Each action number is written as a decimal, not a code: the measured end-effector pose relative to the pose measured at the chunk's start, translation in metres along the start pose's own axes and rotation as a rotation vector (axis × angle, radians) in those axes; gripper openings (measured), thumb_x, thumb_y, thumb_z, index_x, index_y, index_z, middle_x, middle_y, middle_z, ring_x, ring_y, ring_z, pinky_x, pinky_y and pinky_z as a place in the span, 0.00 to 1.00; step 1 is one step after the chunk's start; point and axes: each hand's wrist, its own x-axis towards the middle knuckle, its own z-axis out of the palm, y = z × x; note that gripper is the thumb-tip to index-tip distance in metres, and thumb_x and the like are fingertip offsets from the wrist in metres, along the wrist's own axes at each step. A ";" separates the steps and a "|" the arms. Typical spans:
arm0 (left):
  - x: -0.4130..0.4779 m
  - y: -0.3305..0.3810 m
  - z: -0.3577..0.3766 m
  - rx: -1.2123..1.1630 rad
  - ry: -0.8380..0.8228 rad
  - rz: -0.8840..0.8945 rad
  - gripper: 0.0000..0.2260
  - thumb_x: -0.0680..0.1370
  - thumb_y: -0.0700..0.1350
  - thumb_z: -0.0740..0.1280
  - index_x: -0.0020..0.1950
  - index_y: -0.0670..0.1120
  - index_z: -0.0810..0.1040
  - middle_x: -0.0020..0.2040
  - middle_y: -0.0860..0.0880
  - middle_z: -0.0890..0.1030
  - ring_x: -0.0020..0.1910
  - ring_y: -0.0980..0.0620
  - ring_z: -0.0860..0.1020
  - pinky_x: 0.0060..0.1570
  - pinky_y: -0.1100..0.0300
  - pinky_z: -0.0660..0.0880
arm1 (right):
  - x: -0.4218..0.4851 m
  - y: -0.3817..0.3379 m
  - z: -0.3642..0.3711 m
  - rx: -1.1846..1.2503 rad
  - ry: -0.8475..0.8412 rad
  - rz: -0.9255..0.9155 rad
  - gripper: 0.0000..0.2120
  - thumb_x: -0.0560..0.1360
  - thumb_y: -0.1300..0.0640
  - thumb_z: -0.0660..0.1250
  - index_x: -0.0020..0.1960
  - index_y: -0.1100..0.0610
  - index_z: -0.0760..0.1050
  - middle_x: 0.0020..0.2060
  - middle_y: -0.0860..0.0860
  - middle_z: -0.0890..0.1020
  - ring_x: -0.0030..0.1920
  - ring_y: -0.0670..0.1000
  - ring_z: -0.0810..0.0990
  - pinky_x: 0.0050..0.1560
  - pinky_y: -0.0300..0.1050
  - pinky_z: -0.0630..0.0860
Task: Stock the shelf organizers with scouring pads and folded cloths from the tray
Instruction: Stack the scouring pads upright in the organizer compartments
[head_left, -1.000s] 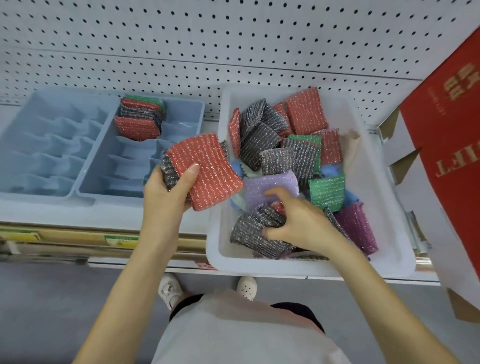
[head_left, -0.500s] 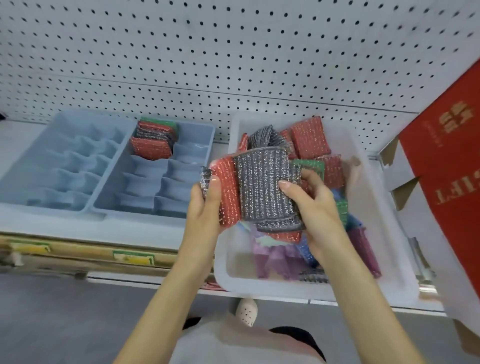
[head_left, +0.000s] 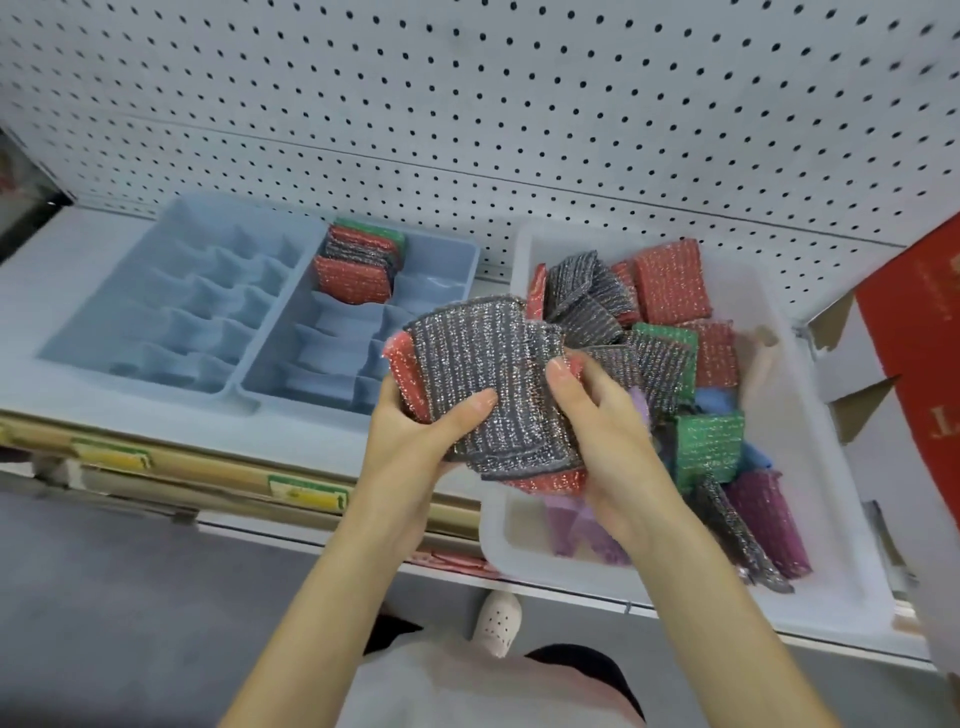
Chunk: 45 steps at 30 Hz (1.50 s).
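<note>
Your left hand (head_left: 415, 441) and right hand (head_left: 602, 421) grip the pad stack (head_left: 483, 384) (grey on top) above the tray (head_left: 675, 597), over its left edge.

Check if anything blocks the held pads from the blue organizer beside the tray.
Nothing visible does. The left hand and right hand hold the pad stack by the organizer; its near compartments look free, only a back one holds pads.

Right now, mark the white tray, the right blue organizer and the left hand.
white tray (head_left: 795, 426), head view, right wall
right blue organizer (head_left: 311, 402), head view, near rim
left hand (head_left: 415, 447), head view, its back
</note>
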 end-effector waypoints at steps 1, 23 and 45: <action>0.001 0.004 -0.007 -0.004 0.015 0.010 0.31 0.61 0.42 0.76 0.63 0.46 0.73 0.53 0.49 0.84 0.51 0.48 0.83 0.44 0.55 0.80 | 0.001 0.002 0.006 0.051 -0.029 0.058 0.19 0.67 0.45 0.64 0.55 0.50 0.77 0.46 0.47 0.85 0.47 0.49 0.84 0.48 0.52 0.82; 0.054 0.100 -0.227 -0.345 0.023 -0.099 0.35 0.41 0.49 0.85 0.46 0.47 0.83 0.47 0.48 0.85 0.44 0.51 0.84 0.38 0.56 0.81 | 0.049 0.067 0.187 -0.046 0.432 -0.046 0.13 0.81 0.49 0.57 0.48 0.53 0.77 0.47 0.52 0.84 0.49 0.53 0.82 0.51 0.51 0.79; 0.106 0.137 -0.262 -0.131 0.239 -0.076 0.21 0.63 0.43 0.74 0.55 0.50 0.78 0.48 0.52 0.85 0.46 0.54 0.84 0.44 0.57 0.81 | 0.147 0.048 0.169 -0.619 0.360 -0.294 0.11 0.70 0.70 0.71 0.47 0.57 0.78 0.41 0.51 0.83 0.40 0.39 0.81 0.47 0.38 0.78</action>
